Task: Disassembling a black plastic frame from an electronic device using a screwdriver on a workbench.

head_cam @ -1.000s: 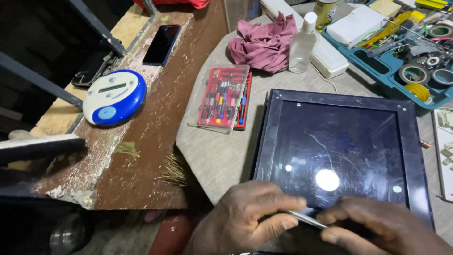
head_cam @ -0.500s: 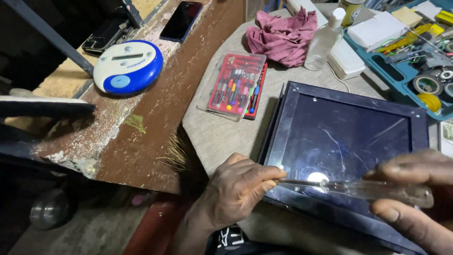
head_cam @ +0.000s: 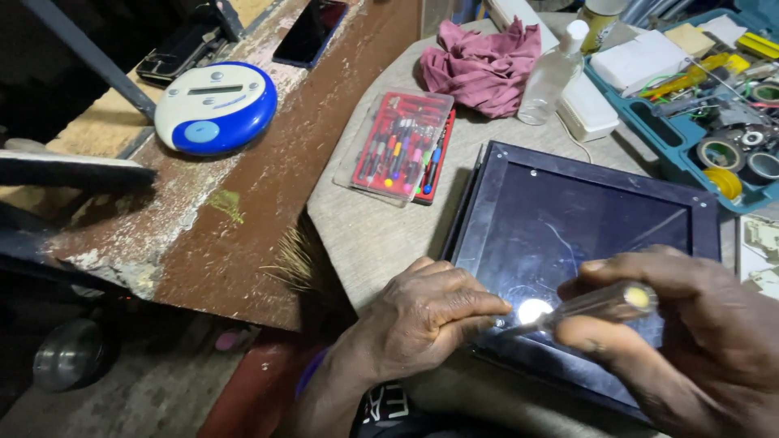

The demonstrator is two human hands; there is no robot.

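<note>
Here, right hand (head_cam: 698, 324) pinching clear-handled metal screwdriver (head_cam: 584, 307); left hand (head_cam: 430, 312) fingers pressed together, steadying tip on dark framed glass screen panel (head_cam: 584, 211).

I note my left hand (head_cam: 430, 320) low at centre, palm down, fingers curled, forefinger and thumb stretched rightward and pinched together; my right hand (head_cam: 690, 324) at lower right, fingers closed in a grip, thumb on top; the wrists well apart.

The screwdriver (head_cam: 580, 307) tip hides under the left hand (head_cam: 430, 312).
</note>
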